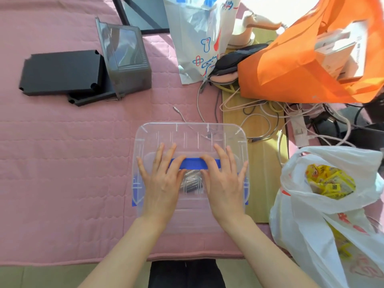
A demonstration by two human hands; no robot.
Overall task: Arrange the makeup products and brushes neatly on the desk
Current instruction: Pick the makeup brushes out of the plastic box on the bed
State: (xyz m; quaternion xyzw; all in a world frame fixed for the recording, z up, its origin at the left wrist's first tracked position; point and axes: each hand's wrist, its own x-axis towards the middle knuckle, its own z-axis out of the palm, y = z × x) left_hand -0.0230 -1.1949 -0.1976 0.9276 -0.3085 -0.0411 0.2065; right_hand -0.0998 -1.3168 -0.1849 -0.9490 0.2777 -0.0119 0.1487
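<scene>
A clear plastic storage box (191,134) with a blue handle (194,164) and blue side clips lies on the pink quilted cover in front of me. My left hand (162,179) and my right hand (224,179) rest flat on its lid, fingers spread, thumbs touching the blue handle. Through the clear plastic between my hands I see several grey stick-like items (191,180); what they are is unclear.
A grey clear-fronted organiser (126,57) and black panels (60,72) lie at the back left. A white printed bag (199,38), an orange bag (307,59), tangled cables (270,113) and a white bag of yellow packets (324,194) crowd the right side.
</scene>
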